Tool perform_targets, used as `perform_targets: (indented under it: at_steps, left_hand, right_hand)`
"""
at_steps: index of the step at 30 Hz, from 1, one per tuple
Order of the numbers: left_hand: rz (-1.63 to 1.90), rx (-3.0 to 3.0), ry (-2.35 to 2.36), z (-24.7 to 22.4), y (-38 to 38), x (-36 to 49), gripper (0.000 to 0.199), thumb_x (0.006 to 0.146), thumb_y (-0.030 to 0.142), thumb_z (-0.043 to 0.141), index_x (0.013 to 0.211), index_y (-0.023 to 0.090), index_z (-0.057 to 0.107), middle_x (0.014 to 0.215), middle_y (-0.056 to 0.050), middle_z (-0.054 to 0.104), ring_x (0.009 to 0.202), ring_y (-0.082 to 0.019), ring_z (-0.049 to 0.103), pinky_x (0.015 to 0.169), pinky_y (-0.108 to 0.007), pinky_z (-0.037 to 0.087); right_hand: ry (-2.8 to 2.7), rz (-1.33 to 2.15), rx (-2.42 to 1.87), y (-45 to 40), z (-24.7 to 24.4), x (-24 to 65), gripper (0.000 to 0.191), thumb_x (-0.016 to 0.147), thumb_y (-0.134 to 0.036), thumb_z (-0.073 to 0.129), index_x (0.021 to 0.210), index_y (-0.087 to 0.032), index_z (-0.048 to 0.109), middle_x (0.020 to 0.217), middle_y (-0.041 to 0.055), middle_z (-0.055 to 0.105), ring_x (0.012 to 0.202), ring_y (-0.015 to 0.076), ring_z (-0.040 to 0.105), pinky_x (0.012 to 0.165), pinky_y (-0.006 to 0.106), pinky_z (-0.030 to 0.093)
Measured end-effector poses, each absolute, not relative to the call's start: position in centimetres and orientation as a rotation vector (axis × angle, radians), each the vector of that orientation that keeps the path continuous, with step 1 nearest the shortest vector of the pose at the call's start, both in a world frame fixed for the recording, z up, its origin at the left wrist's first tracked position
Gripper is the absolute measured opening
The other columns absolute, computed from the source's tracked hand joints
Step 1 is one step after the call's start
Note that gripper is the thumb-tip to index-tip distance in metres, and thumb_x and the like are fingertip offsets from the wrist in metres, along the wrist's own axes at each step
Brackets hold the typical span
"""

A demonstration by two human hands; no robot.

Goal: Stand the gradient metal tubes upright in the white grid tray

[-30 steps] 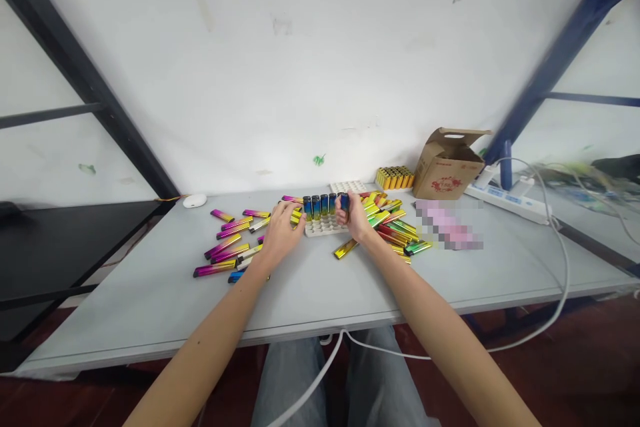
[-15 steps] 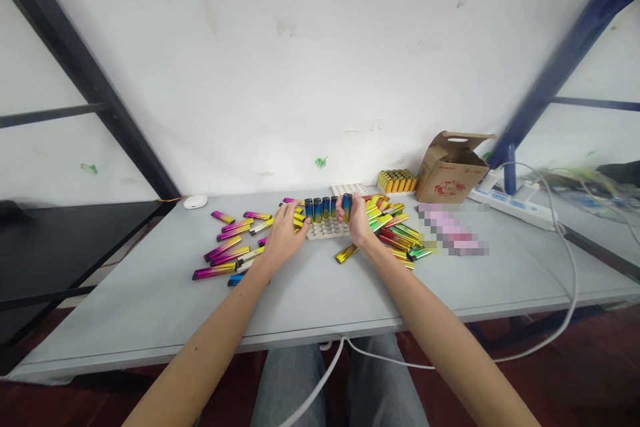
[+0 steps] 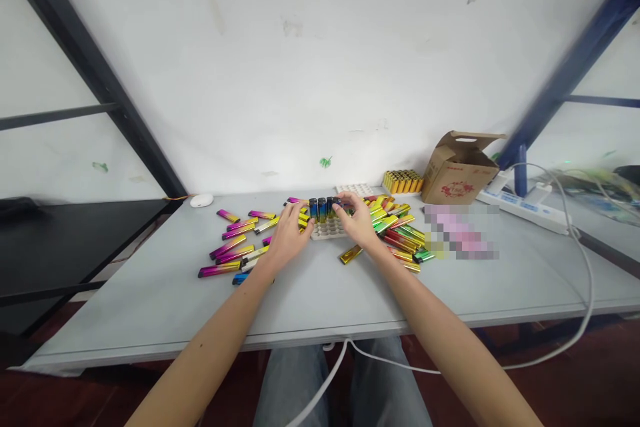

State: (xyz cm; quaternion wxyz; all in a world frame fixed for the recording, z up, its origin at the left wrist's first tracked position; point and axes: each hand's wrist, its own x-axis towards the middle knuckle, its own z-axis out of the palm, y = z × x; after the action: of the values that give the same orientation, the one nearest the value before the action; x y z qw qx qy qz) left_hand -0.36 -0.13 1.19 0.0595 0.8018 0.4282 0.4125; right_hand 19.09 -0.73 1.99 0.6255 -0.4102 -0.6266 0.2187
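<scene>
A row of several shiny blue-to-yellow tubes with black caps [image 3: 322, 209] stands upright on a white tray with round holes [image 3: 327, 229]. My left hand [image 3: 290, 230] lies along the left end of this row, its thumb and fingers apart and close to the end tube. At the row's right end, my right hand [image 3: 356, 217] has its thumb and fingertips closed on a dark-capped blue tube, largely covered by the fingers. Loose purple-yellow tubes [image 3: 220, 269] lie left of the tray. A pile of yellow, green and red tubes [image 3: 400, 233] lies to its right.
Behind stand a second holed tray [image 3: 354, 189] and one filled with yellow tubes [image 3: 404, 182]. An open cardboard box [image 3: 455, 183], a power strip [image 3: 530, 210] and a blurred pink item [image 3: 457, 227] are at right. White cable [image 3: 587, 280] hangs past the table's edge.
My right hand has moved left to the row, bringing its blue tube against the others. My left hand stays at the row's left end. The whole view has shifted slightly.
</scene>
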Motion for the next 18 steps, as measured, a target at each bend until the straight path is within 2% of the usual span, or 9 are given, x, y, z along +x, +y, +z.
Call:
perform_targets:
  at_steps: [6, 10, 18]
  left_hand:
    - [1.215, 2.425, 1.299, 0.97, -0.11, -0.31, 0.04, 0.09, 0.025, 0.052, 0.129, 0.022, 0.048, 0.125, -0.01, 0.054, 0.115, -0.026, 0.055, 0.101, -0.045, 0.044]
    - [1.209, 2.443, 1.316, 0.9, 0.01, -0.36, 0.036, 0.089, 0.025, 0.053, 0.125, 0.022, 0.05, 0.123, -0.01, 0.055, 0.117, -0.027, 0.054, 0.102, -0.046, 0.043]
    - [1.131, 2.493, 1.374, 0.87, -0.23, -0.16, 0.029, 0.089, 0.024, 0.053, 0.118, 0.02, 0.053, 0.116, -0.01, 0.058, 0.112, -0.028, 0.055, 0.097, -0.046, 0.045]
  right_hand:
    - [-1.503, 0.477, -1.024, -0.9, 1.69, 19.22, 0.022, 0.084, -0.031, 0.057, 0.102, -0.018, 0.06, 0.102, 0.0073, 0.067, 0.084, 0.0186, 0.062, 0.078, 0.032, 0.049]
    - [-1.586, 0.455, -1.036, -1.08, 1.76, 19.34, 0.023, 0.085, -0.028, 0.055, 0.105, -0.018, 0.062, 0.098, 0.007, 0.069, 0.084, 0.0195, 0.063, 0.075, 0.032, 0.049]
    - [-1.684, 0.244, -1.056, -1.04, 1.34, 19.67, 0.025, 0.088, -0.025, 0.052, 0.11, -0.019, 0.063, 0.108, 0.0075, 0.069, 0.09, 0.0205, 0.064, 0.086, 0.036, 0.05]
